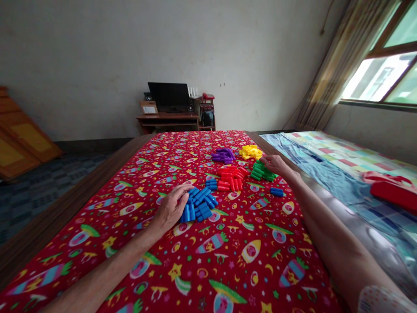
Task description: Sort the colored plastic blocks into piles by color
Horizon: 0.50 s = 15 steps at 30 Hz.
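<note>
My left hand [172, 203] rests palm down against the left side of a pile of blue plastic tube blocks [202, 201], its fingers reaching along the pile's edge. Farther off, my right hand [276, 165] lies over the far right side of a pile of green blocks [260, 171]; its fingers are stretched forward, and the tips are partly hidden. Between the hands is a pile of red blocks [231, 177]. Behind it sit purple blocks [223, 155] and yellow blocks [250, 152]. A separate blue block [276, 191] lies near my right forearm.
A red cloth with rockets and stars [182, 269] covers the table. To the right is a bed with a checked cover [345, 161] and a red object [394, 195]. A desk with a monitor [169, 96] stands by the far wall, an orange cabinet [24, 134] at left.
</note>
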{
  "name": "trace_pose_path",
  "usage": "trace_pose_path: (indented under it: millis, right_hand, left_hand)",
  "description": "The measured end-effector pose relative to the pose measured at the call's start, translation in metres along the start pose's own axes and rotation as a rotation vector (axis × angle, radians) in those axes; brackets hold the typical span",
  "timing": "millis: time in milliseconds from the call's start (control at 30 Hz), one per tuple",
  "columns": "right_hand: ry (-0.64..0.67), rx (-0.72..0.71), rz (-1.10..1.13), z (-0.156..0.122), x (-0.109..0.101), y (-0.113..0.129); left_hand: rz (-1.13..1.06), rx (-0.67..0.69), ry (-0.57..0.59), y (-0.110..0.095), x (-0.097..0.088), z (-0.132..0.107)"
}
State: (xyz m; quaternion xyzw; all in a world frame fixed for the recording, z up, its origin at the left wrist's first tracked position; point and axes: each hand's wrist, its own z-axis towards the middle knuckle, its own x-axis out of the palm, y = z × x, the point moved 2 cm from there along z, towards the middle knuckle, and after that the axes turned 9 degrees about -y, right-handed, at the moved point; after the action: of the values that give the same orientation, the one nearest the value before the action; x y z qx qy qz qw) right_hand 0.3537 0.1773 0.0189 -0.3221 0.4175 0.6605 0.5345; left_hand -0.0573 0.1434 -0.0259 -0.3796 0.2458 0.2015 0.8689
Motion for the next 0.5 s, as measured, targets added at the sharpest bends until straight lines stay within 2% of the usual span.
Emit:
trace_pose_path:
  millis: [233, 400, 500]
  right_hand:
    - [-0.044, 0.051, -0.001, -0.001, 0.001, 0.002]
    - [0.11, 0.022, -0.003, -0.003, 0.004, 0.009]
    - [0.118, 0.017, -0.014, -0.003, -0.003, 0.014]
  left_hand:
    - [0.03, 0.02, 0.011, -0.003, 0.0, 0.0]
    - [0.039, 0.033, 0.011, -0.004, -0.001, 0.001]
    - [0.044, 0.037, 0.021, -0.003, -0.001, 0.002]
